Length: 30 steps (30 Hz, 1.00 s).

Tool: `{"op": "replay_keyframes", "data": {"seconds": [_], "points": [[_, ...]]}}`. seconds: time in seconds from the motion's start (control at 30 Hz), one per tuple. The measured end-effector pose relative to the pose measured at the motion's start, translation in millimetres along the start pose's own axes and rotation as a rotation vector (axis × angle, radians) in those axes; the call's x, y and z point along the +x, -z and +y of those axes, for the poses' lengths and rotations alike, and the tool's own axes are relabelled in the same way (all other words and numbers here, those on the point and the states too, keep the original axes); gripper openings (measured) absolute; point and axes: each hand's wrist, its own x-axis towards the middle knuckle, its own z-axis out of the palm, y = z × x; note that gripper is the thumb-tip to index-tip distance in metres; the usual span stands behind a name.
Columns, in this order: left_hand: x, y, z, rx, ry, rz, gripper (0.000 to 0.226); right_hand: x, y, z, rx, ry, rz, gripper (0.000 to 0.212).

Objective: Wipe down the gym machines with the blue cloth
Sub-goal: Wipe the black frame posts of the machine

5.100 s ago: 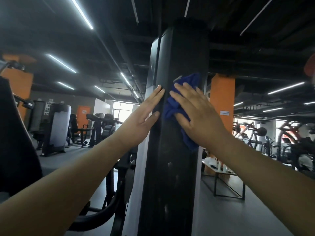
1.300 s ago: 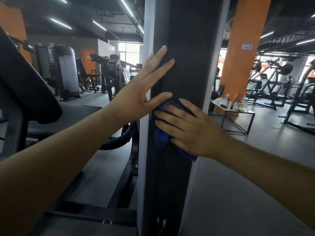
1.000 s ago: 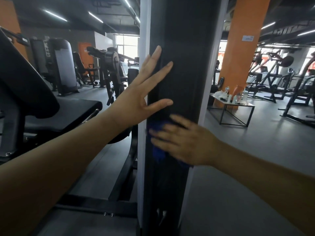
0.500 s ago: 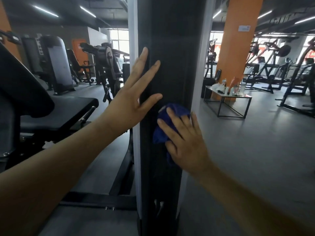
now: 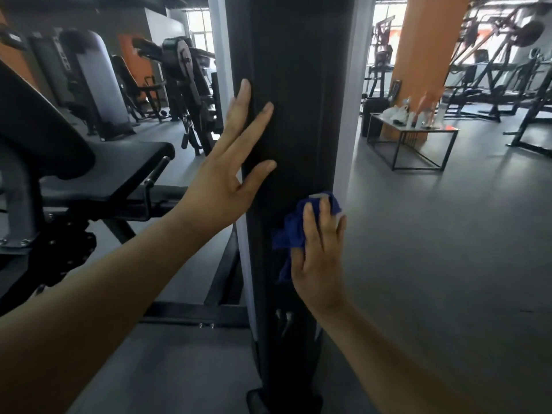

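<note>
Fingers of the right hand [image 5: 318, 261] lie straight, pressing the blue cloth [image 5: 294, 231] against the machine's black upright column [image 5: 292, 85]. Left hand [image 5: 227, 180] rests flat and spread on the column above it.

A low table [image 5: 433, 130] with bottles [image 5: 424, 115] beside an orange pillar [image 5: 430, 40].

Grey floor [image 5: 448, 279] bears machine column [image 5: 292, 85], low table [image 5: 430, 132], probably other machines [image 5: 182, 64].
</note>
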Motion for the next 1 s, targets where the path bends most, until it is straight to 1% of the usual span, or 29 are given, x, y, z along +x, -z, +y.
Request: {"op": "replay_keyframes", "data": {"seconds": [0.1, 0.2, 0.37, 0.4, 0.47, 0.53, 0.57, 0.6, 0.63, 0.67, 0.73, 0.77, 0.8, 0.83, 0.87, 0.9, 0.93, 0.97, 1.0], "points": [[-1, -7, -1, -0.022, -0.013, 0.017, 0.069, 33, 2, -11, 0.023, -0.044, 0.053, 0.080], [-2, -10, 1, -0.037, -0.002, 0.030, 0.069, 52, 7, -8, 0.045, -0.015, 0.089, 0.075], [-3, -6, 4, -0.045, 0.023, 0.020, 0.071, -22, -3, 2, -0.022, -0.054, -0.077, 0.080], [-4, -6, 5, -0.045, 0.026, 0.020, 0.071, -21, -1, 2, -0.039, -0.039, -0.088, 0.079], [-5, -6, 6, -0.035, 0.021, 0.022, 0.070, 11, 9, 1, -0.071, 0.011, -0.061, 0.070], [-4, -5, 7, -0.024, 0.011, 0.030, 0.070, 50, 18, 1, -0.102, 0.085, 0.009, 0.065], [-4, -4, 7, -0.025, 0.009, 0.030, 0.070, 62, 20, 1, -0.119, 0.123, 0.022, 0.066], [-4, -2, 7, -0.027, 0.008, 0.029, 0.069, 64, 20, 4, -0.160, 0.174, 0.008, 0.069], [-4, 1, 6, -0.027, 0.005, 0.029, 0.069, 58, 20, 9, -0.228, 0.245, -0.041, 0.073], [-4, 4, 5, -0.019, 0.002, 0.034, 0.069, 46, 19, 15, -0.317, 0.338, -0.120, 0.075], [-4, 11, 2, 0.006, -0.015, 0.041, 0.070, 34, 29, 27, -0.496, 0.622, -0.282, 0.070], [-4, 12, -1, 0.021, -0.036, 0.036, 0.069, 43, 36, 32, -0.546, 0.746, -0.297, 0.064], [-3, 12, -2, 0.038, -0.062, 0.026, 0.067, 59, 42, 33, -0.568, 0.815, -0.263, 0.059], [-2, 10, -4, 0.052, -0.090, 0.017, 0.063, 78, 45, 30, -0.558, 0.826, -0.197, 0.056], [-1, 7, -4, 0.063, -0.114, 0.018, 0.058, 95, 45, 26, -0.531, 0.788, -0.121, 0.053], [-1, 4, -5, 0.066, -0.127, 0.027, 0.053, 105, 43, 20, -0.503, 0.729, -0.074, 0.050], [-2, 2, -5, 0.060, -0.119, 0.035, 0.051, 106, 41, 17, -0.488, 0.700, -0.065, 0.049], [-3, 1, -4, 0.053, -0.106, 0.038, 0.051, 97, 36, 16, -0.494, 0.740, -0.111, 0.049], [-4, 1, -4, 0.055, -0.100, 0.036, 0.051, 80, 30, 21, -0.514, 0.832, -0.210, 0.051]]}}
